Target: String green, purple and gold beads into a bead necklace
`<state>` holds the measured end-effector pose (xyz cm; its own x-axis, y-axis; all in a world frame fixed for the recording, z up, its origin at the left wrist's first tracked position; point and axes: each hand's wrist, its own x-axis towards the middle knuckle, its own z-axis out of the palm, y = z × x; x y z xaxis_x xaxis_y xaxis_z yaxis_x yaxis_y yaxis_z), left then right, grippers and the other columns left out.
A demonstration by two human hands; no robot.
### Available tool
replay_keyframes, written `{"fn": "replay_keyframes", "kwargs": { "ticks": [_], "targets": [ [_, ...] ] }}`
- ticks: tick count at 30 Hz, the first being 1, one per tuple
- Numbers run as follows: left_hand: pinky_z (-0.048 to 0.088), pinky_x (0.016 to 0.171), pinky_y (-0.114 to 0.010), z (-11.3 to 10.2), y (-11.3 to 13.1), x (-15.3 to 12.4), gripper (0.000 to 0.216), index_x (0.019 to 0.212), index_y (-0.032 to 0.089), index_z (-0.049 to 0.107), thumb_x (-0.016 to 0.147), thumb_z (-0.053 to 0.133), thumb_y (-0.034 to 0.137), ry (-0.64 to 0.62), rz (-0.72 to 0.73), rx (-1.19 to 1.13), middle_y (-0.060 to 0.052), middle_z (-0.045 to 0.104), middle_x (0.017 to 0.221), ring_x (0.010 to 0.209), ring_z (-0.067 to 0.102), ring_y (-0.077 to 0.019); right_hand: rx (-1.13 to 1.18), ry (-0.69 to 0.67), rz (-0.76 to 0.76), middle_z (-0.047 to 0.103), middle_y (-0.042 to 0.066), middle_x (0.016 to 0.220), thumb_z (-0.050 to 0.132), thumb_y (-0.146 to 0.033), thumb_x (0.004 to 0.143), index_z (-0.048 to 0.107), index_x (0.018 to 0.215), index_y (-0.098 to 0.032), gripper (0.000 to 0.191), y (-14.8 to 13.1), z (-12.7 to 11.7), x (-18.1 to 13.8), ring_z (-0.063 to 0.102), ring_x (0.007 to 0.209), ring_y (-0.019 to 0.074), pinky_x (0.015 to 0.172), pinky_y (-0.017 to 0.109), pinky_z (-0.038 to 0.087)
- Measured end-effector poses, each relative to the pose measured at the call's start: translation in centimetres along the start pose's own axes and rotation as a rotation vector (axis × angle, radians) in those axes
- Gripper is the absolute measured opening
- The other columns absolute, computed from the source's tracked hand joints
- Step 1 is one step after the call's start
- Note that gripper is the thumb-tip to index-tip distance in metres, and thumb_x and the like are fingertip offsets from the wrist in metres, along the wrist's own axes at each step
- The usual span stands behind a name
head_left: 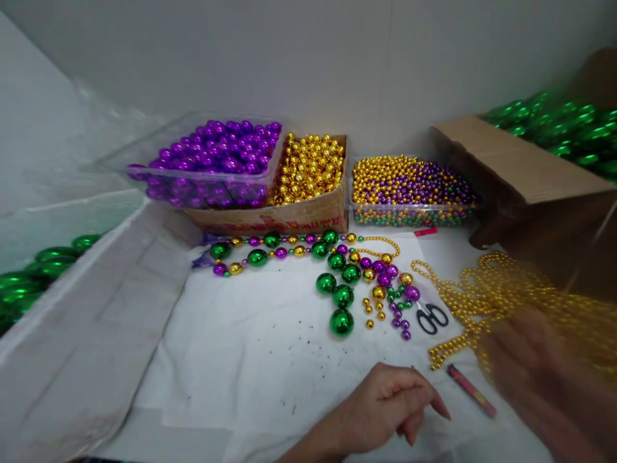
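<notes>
My left hand hovers over the white cloth, its fingers loosely bent and apart, with nothing visible in them. Motion smears my right hand, which is at the heap of gold bead strands; whether it grips any strand cannot be made out. Between the hands lies a red box cutter. Black-handled scissors rest farther back. Loose green balls, purple beads and small gold beads are grouped in the middle. Behind them stretches a strung bead necklace.
Along the back stand a clear tub of purple balls, a carton of gold beads and a tub of mixed small beads. A carton of green balls rises at right. A pale box wall borders the left.
</notes>
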<state>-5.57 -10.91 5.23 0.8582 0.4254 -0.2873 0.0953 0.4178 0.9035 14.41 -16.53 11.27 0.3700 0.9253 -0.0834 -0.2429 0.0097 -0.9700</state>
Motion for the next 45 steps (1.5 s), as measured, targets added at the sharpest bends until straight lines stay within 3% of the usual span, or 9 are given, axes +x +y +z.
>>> {"fn": "replay_keyframes", "kwargs": {
  "ticks": [5,11,19,26,30,35,38,42,45],
  "targets": [
    [0.036,0.051,-0.018,-1.9,-0.6,-1.7,0.036,0.093,0.010,0.070,0.090,0.049,0.039,0.124,-0.021,0.038,0.000,0.054,0.056,0.049,0.047,-0.0067,0.161,0.014,0.176,0.038,0.000,0.042,0.061,-0.049,0.080,0.062,0.074,-0.034,0.016,2.2,1.3,-0.5,0.026,0.032,0.0121,0.028,0.028,0.019],
    [0.047,0.060,-0.024,-4.0,-1.7,-1.6,0.033,0.111,0.015,0.063,0.085,0.054,0.034,0.270,-0.021,0.100,-0.010,0.065,0.108,0.066,0.059,-0.0108,0.221,0.104,0.182,0.021,-0.004,0.037,0.057,-0.055,0.080,0.061,0.071,-0.036,0.022,2.3,-1.4,-1.8,0.016,0.032,0.0110,0.033,0.029,0.017],
    [0.044,0.083,-0.030,-4.8,-1.9,7.3,0.020,0.094,0.018,0.066,0.089,0.047,0.018,0.528,0.191,0.985,-0.005,0.067,0.095,0.091,0.059,-0.0176,0.374,0.031,0.391,0.030,-0.007,0.051,0.069,-0.033,0.078,0.060,0.078,-0.021,0.015,6.2,-0.5,-1.0,0.017,0.041,0.0042,0.040,0.018,0.025],
    [0.044,0.080,-0.036,-4.0,-2.1,13.0,0.013,0.093,0.016,0.062,0.084,0.057,0.023,0.621,0.063,1.460,-0.011,0.059,0.099,0.098,0.054,-0.0260,0.410,-0.005,0.397,0.033,-0.006,0.051,0.066,-0.031,0.080,0.060,0.080,-0.020,0.012,5.6,-1.5,-2.3,0.024,0.044,0.0057,0.042,0.019,0.025],
    [0.042,0.081,-0.035,-4.5,-1.8,12.5,0.008,0.088,0.018,0.062,0.081,0.060,0.020,0.625,0.134,1.162,-0.008,0.060,0.097,0.096,0.055,-0.0232,0.286,0.035,0.428,0.043,-0.003,0.056,0.070,-0.034,0.077,0.061,0.078,-0.020,0.017,5.6,-2.0,-2.3,0.030,0.047,0.0058,0.042,0.018,0.023],
    [0.045,0.066,-0.025,-6.0,-1.1,9.7,0.013,0.092,0.015,0.064,0.081,0.061,0.020,0.552,0.072,-0.103,-0.004,0.065,0.084,0.067,0.057,-0.0114,0.085,0.097,0.515,0.039,-0.005,0.057,0.074,-0.045,0.070,0.064,0.085,-0.022,0.029,7.4,-1.6,-1.8,0.025,0.046,0.0060,0.041,0.019,0.017],
    [0.049,0.073,-0.023,-6.7,-0.9,7.6,0.017,0.095,0.010,0.066,0.079,0.062,0.012,0.453,0.069,-0.649,-0.008,0.067,0.092,0.072,0.061,-0.0097,-0.060,0.100,0.569,0.030,-0.006,0.054,0.072,-0.052,0.069,0.067,0.096,-0.023,0.040,8.5,-1.1,-2.1,0.023,0.046,0.0072,0.043,0.020,0.014],
    [0.052,0.077,-0.023,-7.1,-0.9,6.1,0.016,0.094,0.007,0.066,0.080,0.059,0.005,0.495,0.118,-0.815,-0.011,0.068,0.095,0.077,0.065,-0.0121,-0.250,0.060,0.533,0.024,-0.006,0.052,0.069,-0.057,0.068,0.069,0.096,-0.022,0.045,8.6,-0.3,-3.0,0.023,0.047,0.0081,0.046,0.021,0.014],
    [0.053,0.073,-0.023,-7.3,-0.8,5.7,0.015,0.093,0.007,0.066,0.082,0.055,0.004,0.535,0.142,-0.835,-0.012,0.069,0.094,0.075,0.066,-0.0125,-0.362,0.054,0.439,0.037,-0.003,0.053,0.066,-0.057,0.070,0.071,0.089,-0.022,0.041,8.1,0.1,-3.5,0.032,0.050,0.0106,0.046,0.022,0.021]
  ]
}}
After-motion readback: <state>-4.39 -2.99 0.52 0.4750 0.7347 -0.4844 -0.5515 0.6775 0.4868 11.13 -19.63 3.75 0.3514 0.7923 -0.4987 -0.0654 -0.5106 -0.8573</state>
